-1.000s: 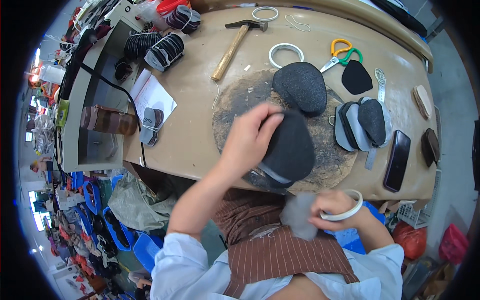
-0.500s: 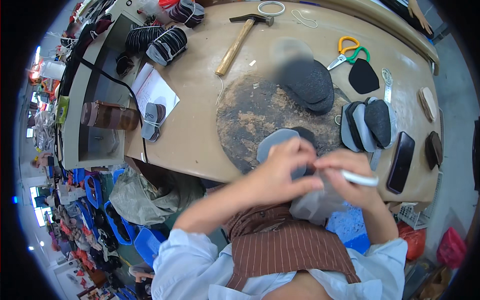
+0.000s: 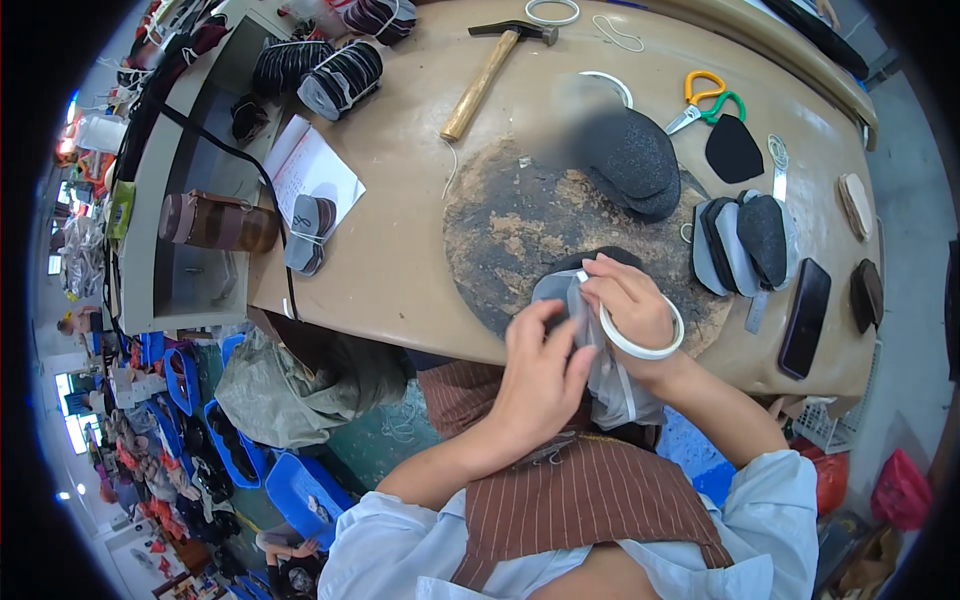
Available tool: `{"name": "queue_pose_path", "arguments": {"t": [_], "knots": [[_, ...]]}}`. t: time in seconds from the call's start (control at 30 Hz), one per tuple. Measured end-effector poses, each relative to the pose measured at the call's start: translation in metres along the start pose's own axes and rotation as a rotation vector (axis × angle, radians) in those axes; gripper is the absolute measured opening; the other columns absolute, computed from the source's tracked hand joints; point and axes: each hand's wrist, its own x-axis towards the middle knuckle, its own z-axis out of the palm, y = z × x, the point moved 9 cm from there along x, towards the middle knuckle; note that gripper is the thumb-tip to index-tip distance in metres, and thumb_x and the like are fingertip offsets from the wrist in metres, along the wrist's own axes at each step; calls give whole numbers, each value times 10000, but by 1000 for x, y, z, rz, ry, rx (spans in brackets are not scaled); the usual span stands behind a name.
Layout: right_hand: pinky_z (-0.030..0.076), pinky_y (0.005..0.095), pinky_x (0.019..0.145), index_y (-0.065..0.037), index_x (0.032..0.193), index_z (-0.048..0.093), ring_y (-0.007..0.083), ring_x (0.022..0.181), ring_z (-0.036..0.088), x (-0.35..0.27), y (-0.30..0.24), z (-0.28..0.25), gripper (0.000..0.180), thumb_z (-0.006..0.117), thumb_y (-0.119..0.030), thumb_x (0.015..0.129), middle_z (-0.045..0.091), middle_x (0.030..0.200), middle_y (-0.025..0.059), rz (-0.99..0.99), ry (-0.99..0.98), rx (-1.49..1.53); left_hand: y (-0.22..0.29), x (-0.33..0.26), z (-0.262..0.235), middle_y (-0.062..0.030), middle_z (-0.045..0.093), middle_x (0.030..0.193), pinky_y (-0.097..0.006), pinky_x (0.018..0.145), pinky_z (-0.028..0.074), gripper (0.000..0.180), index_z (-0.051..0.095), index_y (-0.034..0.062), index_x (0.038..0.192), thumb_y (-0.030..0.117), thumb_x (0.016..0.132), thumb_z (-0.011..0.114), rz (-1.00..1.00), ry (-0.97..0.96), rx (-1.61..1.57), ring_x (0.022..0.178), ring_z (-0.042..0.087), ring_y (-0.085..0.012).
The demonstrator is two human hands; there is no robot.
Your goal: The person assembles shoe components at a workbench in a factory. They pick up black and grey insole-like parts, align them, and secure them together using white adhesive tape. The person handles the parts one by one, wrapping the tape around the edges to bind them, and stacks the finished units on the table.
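Observation:
My right hand (image 3: 635,312) is above the near edge of the round worn board (image 3: 490,215), a white tape roll (image 3: 679,335) looped around it. Its fingertips are closed on a small white end, seemingly of the tape. Below them a translucent greyish sheet (image 3: 612,390) hangs down over the table edge. My left hand (image 3: 540,365) is beside that sheet with its fingers bent and apart; whether they touch it I cannot tell. Under the hands lie grey and black rounded pieces (image 3: 600,258). A stack of black rounded pieces (image 3: 640,165) rests farther up the board.
At the back lie a hammer (image 3: 485,85) and scissors (image 3: 690,110). To the right are bundled grey and black pieces (image 3: 740,245) and a phone (image 3: 804,318). A brown bottle (image 3: 220,222) and a notepad (image 3: 325,180) are at the left. Blue bins (image 3: 300,495) stand below the table.
My right hand has moved left and away from me over the grey pieces, carrying the tape roll. My left hand has come back toward me and left. The translucent sheet has shifted with them.

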Motion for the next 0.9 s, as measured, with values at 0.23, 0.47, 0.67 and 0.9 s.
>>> {"name": "queue_pose_path", "arguments": {"t": [0.23, 0.47, 0.67, 0.9], "knots": [[494, 404, 878, -30, 944, 657, 354, 1026, 607, -6, -3, -5, 223, 708, -34, 727, 627, 1065, 170, -10, 51, 68, -69, 56, 1, -153, 561, 1163, -290, 750, 506, 406, 464, -58, 1248, 179, 936, 573, -382, -256, -401, 944, 577, -165], [485, 399, 874, -59, 899, 667, 313, 1002, 606, -13, -8, -19, 209, 716, -11, 701, 608, 1066, 169, -41, 200, 59, -43, 96, 10, -65, 675, 813, -268, 652, 491, 231, 669, -24, 958, 183, 856, 677, -245, -511, -79, 727, 601, -114], [437, 412, 790, -141, 687, 535, 200, 583, 576, -49, -47, -45, 196, 730, -132, 666, 587, 653, 7, -258, -74, 269, -58, 99, -1, -33, 664, 736, -246, 617, 479, 167, 687, 5, 908, 152, 832, 708, -337, -350, -184, 671, 588, -74], [417, 317, 491, -76, 741, 528, 223, 511, 560, -127, 9, -69, 271, 692, -267, 840, 554, 573, 60, 549, -754, 586, -59, 104, -1, -43, 674, 818, -244, 651, 490, 170, 683, 0, 957, 99, 824, 717, -257, -333, -365, 712, 605, -71]]}}
